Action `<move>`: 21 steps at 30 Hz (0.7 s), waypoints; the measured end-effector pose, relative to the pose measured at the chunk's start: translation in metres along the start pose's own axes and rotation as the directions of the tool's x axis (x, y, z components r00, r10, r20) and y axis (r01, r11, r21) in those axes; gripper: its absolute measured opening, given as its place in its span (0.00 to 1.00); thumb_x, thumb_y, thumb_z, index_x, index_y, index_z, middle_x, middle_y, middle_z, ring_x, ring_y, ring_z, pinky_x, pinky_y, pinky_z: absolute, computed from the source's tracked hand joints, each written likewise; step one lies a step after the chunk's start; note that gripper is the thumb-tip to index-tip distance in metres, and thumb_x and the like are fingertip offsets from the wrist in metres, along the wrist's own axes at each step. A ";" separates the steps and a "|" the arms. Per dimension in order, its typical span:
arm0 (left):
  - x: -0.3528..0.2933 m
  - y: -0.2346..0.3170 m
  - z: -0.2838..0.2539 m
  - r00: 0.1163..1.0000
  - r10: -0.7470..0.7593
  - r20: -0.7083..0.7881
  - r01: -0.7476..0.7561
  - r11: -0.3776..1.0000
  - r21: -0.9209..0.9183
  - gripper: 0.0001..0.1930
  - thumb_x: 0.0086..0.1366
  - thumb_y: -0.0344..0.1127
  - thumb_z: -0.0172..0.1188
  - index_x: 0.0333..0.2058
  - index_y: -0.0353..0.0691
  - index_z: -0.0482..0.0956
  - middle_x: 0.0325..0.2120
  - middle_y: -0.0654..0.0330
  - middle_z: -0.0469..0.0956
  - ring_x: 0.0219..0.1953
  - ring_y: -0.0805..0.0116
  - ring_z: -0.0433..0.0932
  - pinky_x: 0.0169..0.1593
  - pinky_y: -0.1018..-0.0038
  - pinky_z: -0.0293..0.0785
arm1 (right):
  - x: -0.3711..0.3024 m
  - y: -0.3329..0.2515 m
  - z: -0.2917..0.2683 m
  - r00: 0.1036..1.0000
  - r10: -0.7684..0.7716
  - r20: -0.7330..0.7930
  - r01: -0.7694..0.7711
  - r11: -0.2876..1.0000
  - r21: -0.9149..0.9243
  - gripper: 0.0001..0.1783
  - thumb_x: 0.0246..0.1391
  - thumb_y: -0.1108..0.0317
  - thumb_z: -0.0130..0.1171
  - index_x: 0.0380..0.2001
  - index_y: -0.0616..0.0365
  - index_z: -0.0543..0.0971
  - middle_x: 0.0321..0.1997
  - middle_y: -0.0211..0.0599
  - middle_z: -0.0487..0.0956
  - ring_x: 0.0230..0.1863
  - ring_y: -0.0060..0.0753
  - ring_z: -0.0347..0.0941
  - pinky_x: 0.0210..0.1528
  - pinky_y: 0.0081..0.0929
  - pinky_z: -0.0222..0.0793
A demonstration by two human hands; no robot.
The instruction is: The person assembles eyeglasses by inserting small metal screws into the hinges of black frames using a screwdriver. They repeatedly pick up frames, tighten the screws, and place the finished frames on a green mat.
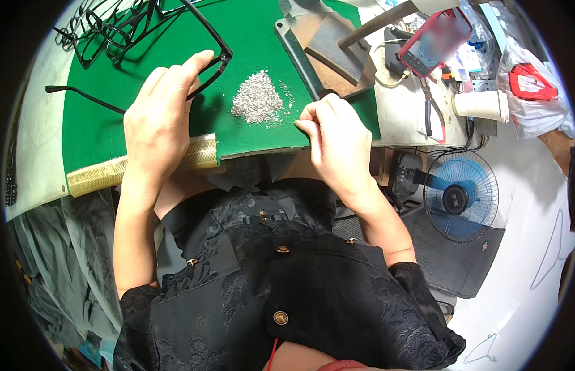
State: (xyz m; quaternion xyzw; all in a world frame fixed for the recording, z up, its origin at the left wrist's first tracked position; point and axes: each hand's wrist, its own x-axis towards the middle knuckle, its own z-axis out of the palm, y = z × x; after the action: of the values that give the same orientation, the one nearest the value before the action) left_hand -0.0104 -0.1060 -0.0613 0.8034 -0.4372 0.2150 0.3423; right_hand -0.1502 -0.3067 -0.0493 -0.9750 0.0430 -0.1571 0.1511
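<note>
My left hand [159,120] is closed around a black eyeglass frame [222,60] above the green mat [89,139]. One temple of the frame points up and away, and the other sticks out to the left; my fingers hide part of its front. To the right of the frame lies a loose heap of tiny silver metal pieces, apparently small screws [258,99]. My right hand [340,139] is at the mat's front edge, right of the heap. Its thumb and forefinger are pinched together, and whatever they may hold is too small to make out.
Several black eyeglass frames [114,37] are piled at the far left. A metal tray-like stand [337,52] sits beyond my right hand. Farther right are a phone in a red case [436,40], pliers [431,108], a paper cup [479,105] and, below the table, a fan [460,195].
</note>
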 end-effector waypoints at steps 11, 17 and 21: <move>0.027 0.070 -0.057 0.867 -0.164 0.470 0.474 0.559 -0.680 0.27 0.64 0.20 0.46 0.62 0.35 0.55 0.35 0.55 0.73 0.26 0.73 0.71 0.29 0.80 0.72 | -0.006 0.030 -0.013 0.995 0.076 0.061 -0.097 0.754 0.650 0.05 0.54 0.76 0.55 0.28 0.60 0.70 0.27 0.30 0.67 0.27 0.24 0.65 0.32 0.20 0.63; 0.053 0.107 -0.064 0.606 -0.058 0.794 0.777 -0.172 -0.606 0.27 0.66 0.28 0.46 0.62 0.33 0.51 0.33 0.53 0.70 0.20 0.76 0.69 0.22 0.85 0.69 | 0.030 0.019 -0.045 0.991 -0.028 -0.127 0.129 0.366 0.921 0.13 0.63 0.61 0.51 0.29 0.59 0.67 0.31 0.29 0.65 0.33 0.19 0.62 0.38 0.17 0.60; 0.050 0.114 -0.062 0.567 -0.005 0.824 0.789 -0.284 -0.545 0.27 0.67 0.28 0.46 0.62 0.34 0.50 0.33 0.55 0.69 0.21 0.75 0.70 0.24 0.83 0.72 | 0.044 0.007 -0.054 0.945 -0.112 -0.308 0.326 0.421 0.846 0.17 0.62 0.56 0.51 0.29 0.60 0.68 0.29 0.33 0.69 0.30 0.23 0.65 0.34 0.18 0.63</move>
State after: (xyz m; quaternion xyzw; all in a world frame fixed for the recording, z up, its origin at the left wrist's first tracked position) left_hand -0.0836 -0.1312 0.0538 0.4070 -0.1785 -0.5460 0.7102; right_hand -0.1263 -0.3344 0.0097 -0.7266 -0.1581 -0.2734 0.6102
